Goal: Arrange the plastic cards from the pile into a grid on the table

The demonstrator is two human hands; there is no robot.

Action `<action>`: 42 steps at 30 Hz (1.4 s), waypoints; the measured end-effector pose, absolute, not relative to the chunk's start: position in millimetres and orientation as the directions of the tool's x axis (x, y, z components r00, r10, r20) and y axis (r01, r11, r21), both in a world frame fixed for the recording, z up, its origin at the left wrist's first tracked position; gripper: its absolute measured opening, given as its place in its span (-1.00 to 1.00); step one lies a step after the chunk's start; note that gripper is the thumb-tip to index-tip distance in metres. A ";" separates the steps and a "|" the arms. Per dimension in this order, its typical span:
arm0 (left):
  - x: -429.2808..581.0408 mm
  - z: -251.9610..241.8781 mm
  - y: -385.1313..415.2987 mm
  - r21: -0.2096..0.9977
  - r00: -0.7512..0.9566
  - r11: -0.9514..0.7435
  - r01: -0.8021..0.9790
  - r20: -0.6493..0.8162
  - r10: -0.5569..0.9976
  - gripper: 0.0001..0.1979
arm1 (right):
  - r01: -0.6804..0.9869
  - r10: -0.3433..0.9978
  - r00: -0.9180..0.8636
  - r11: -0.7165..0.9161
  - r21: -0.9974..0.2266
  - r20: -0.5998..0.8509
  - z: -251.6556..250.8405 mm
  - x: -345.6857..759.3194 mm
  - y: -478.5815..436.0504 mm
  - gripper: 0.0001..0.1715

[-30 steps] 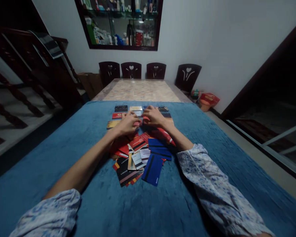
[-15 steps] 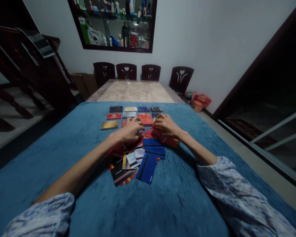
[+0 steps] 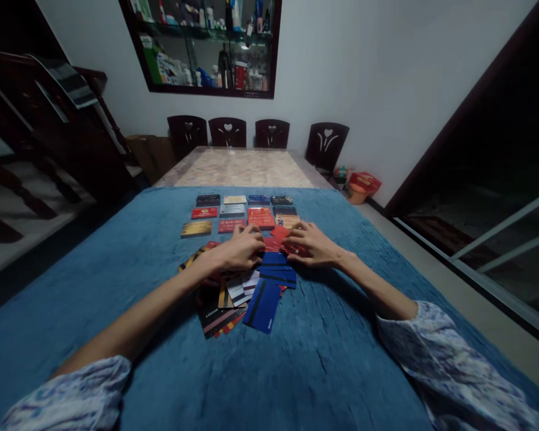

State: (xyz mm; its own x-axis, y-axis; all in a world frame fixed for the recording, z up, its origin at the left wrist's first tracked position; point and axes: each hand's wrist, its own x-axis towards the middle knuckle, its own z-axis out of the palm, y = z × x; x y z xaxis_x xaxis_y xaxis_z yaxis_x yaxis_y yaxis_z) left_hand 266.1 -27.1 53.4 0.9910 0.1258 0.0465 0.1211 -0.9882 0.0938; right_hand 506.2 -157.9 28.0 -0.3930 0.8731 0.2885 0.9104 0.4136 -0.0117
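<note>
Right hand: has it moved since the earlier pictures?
Yes. The right hand has drawn back toward the person, off the laid-out rows of cards and onto the far edge of the loose card pile.

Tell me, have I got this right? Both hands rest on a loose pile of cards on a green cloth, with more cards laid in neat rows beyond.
Not quite. The head view shows the cloth is blue, not green. The rest holds: the left hand and right hand rest on the loose pile of cards, and more cards lie in neat rows beyond.
</note>
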 end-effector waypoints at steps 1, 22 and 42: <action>265.9 54.0 -28.6 0.094 0.991 -0.988 0.120 0.042 0.124 -0.86 | 0.909 0.875 -0.397 0.416 -0.014 0.277 29.2 505.3 -158.8 -0.51; 262.8 52.4 -34.0 0.163 0.995 -0.982 0.095 0.011 0.098 -0.76 | 0.868 0.860 -0.473 0.492 -0.067 0.192 29.8 492.7 -159.2 -0.57; 264.6 49.5 -12.8 0.274 0.985 -0.961 -0.029 0.171 0.019 -0.74 | 0.814 0.830 -0.481 0.542 -0.208 0.282 32.8 496.1 -156.9 -0.61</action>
State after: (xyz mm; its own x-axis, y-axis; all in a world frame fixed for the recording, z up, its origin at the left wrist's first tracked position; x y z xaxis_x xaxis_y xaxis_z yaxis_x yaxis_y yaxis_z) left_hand 264.6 -12.8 49.5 0.9851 0.0192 0.1711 -0.0289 -0.9612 0.2742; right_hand 496.1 -156.9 32.8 -0.4811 0.8301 0.2819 0.8141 0.5423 -0.2079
